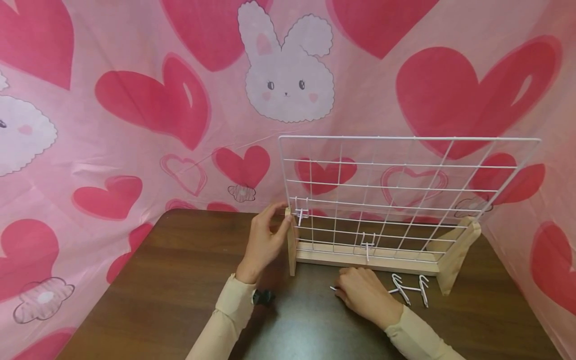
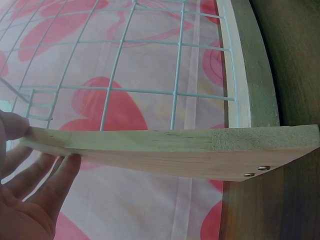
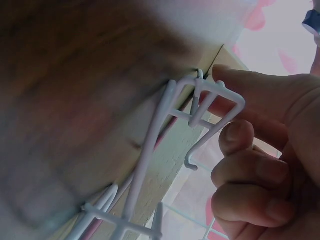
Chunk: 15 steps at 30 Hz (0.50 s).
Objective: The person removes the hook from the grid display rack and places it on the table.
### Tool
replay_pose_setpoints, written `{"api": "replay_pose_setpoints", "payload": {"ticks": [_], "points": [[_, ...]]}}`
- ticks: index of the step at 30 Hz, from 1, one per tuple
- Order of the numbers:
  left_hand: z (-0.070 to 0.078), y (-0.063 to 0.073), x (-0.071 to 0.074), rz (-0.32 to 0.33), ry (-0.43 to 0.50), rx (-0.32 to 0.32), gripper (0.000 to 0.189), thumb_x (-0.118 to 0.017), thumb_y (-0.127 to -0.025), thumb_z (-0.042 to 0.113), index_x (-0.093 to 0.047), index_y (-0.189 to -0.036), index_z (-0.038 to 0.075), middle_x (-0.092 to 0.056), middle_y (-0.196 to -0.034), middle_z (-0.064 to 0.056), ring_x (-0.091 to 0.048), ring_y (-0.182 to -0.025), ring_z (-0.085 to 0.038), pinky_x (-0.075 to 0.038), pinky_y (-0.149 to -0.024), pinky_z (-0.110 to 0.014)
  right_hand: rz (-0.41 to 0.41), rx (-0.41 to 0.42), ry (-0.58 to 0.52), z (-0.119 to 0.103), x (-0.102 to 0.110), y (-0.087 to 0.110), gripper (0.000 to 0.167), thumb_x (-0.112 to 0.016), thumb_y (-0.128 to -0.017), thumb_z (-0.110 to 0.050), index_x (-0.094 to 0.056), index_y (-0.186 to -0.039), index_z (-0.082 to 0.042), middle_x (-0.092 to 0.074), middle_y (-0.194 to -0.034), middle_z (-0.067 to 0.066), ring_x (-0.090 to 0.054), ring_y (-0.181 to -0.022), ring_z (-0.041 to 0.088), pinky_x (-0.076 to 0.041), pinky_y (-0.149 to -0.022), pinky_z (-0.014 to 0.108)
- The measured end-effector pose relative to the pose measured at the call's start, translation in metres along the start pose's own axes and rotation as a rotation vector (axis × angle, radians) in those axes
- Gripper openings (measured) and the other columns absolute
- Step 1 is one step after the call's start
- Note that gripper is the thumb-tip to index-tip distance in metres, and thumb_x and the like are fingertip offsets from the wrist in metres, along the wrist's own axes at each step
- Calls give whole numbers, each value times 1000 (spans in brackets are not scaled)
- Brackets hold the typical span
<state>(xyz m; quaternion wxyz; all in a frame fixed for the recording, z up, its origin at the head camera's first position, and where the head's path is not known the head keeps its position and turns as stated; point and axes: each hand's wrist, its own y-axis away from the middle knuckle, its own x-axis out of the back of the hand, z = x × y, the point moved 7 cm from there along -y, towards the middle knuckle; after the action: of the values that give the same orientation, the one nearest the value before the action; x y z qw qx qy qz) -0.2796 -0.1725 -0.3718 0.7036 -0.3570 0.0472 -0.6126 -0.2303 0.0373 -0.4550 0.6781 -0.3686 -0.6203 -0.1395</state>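
Note:
A white wire grid [image 1: 382,200] stands tilted back in a light wooden base [image 1: 364,257]. My left hand [image 1: 265,240] pinches the upper part of the base's left wooden side panel [image 2: 165,142], thumb on one side and fingers on the other. In front of the base, low over the table, my right hand [image 1: 366,295] has its fingers curled. It pinches a white wire hook [image 3: 220,92], which the hand mostly covers in the head view. Two small hooks hang on the grid, a left hook [image 1: 301,214] and a lower middle hook [image 1: 367,246].
More white wire hooks [image 1: 409,290] lie on the brown table [image 1: 180,280], right of my right hand. A small dark object [image 1: 263,297] shows by my left cuff. A pink heart-patterned cloth [image 1: 180,125] hangs behind the table.

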Motion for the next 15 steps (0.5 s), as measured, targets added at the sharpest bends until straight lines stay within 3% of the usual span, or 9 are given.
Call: {"api": "replay_pose_setpoints", "payload": {"ticks": [9, 15], "points": [[2, 0, 0, -3, -11, -25, 28, -70, -99, 9, -68, -126, 3, -74, -112, -21, -73, -103, -28, -66, -76, -37, 22, 57, -26, -7, 2, -1, 18, -88, -80, -24, -71, -74, -23, -60, -70, -9, -61, -57, 12, -43, -48, 29], [2, 0, 0, -5, 0, -16, 28, -69, -99, 9, -68, -126, 4, -74, -112, -21, -74, -103, -28, -65, -76, -32, 48, 98, -47, -13, 5, -3, 21, -86, -82, -25, -66, -75, -24, -60, -73, -10, -61, -56, 12, -42, -48, 28]]}}
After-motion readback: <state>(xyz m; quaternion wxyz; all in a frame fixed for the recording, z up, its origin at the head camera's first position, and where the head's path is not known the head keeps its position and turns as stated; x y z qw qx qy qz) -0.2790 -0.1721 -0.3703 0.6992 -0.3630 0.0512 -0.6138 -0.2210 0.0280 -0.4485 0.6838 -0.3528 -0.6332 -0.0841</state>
